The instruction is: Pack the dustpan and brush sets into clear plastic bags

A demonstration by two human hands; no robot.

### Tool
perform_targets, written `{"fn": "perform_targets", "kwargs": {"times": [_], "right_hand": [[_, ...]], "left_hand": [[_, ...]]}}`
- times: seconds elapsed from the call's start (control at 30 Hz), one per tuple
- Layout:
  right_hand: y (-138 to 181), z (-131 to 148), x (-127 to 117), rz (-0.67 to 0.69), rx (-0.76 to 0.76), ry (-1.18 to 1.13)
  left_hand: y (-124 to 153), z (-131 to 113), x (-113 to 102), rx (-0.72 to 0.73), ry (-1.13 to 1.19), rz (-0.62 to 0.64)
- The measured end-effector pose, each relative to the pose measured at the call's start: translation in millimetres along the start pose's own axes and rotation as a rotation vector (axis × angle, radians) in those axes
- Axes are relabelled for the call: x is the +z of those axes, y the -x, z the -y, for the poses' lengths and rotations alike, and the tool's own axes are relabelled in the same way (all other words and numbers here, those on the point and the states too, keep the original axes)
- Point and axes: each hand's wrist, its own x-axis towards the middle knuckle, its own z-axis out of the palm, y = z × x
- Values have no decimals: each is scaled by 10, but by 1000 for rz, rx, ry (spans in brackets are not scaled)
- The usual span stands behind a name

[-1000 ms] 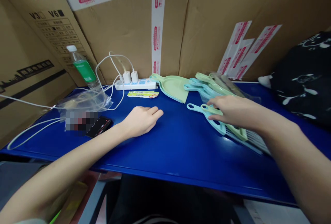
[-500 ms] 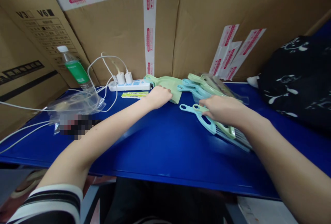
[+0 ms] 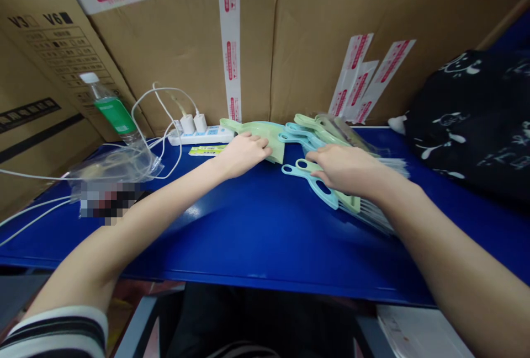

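My left hand (image 3: 247,155) rests on a light green dustpan (image 3: 269,134) at the back of the table. Its fingers are curled over the pan's near left part; the thumb is hidden. My right hand (image 3: 342,167) is closed around a green brush (image 3: 351,201), thumb and fingers near its ring-ended handle. Just below and to the left lies a light blue brush (image 3: 317,186), its bristles partly under the green one. Behind the right hand, light blue handles (image 3: 300,136) and another green handle (image 3: 318,126) lie in a pile, partly covered by my hand.
Cardboard boxes (image 3: 174,54) wall off the blue table's (image 3: 248,236) back. At the left stand a power strip (image 3: 202,136) with white cables, a green-labelled bottle (image 3: 114,110) and a clear plastic bag (image 3: 111,165). A black patterned bag (image 3: 467,126) sits at the right.
The view has shifted slightly. My right hand has drawn the green brush a little left and back relative to the blue brush. My left hand remains at the dustpan.
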Motion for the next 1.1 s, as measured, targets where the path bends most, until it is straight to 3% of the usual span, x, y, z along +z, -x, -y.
{"fn": "perform_targets", "kwargs": {"times": [0.17, 0.4, 0.57, 0.8, 0.9, 1.0, 1.1], "right_hand": [[-12, 33, 15, -60, -42, -7], [-17, 118, 18, -76, -81, 13], [-30, 135, 63, -152, -166, 37], [-43, 219, 104, -356, -300, 14], [-62, 298, 133, -393, -350, -45], [-75, 392, 164, -393, -380, -101], [-71, 498, 176, -364, -390, -173]], "left_hand": [[438, -79, -99, 53, -30, -116], [932, -410, -264, 97, 77, -161], [1037, -540, -285, 129, 165, -238], [1062, -795, -333, 211, 383, -282], [1070, -795, -329, 223, 476, -307], [1106, -581, -294, 93, 501, -288], [1157, -269, -202, -275, 334, -162]]}}
